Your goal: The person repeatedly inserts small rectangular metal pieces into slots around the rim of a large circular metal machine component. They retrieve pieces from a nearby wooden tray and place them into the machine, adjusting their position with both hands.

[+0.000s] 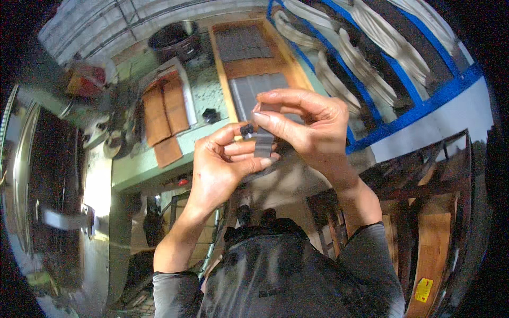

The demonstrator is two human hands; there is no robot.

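Both hands (254,143) pinch flat grey strip (263,144).

The strip (263,142) is matt dark grey, smooth like rubber or thin sheet. The tray (221,63) is bare, warm-toned wood. The desk (139,164) is green-painted, worn and speckled. The pads (164,114) look like rough brown leather or card. The rack (419,108) is glossy blue-painted metal.

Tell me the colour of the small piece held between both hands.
Dark grey piece, seen best in the head view.
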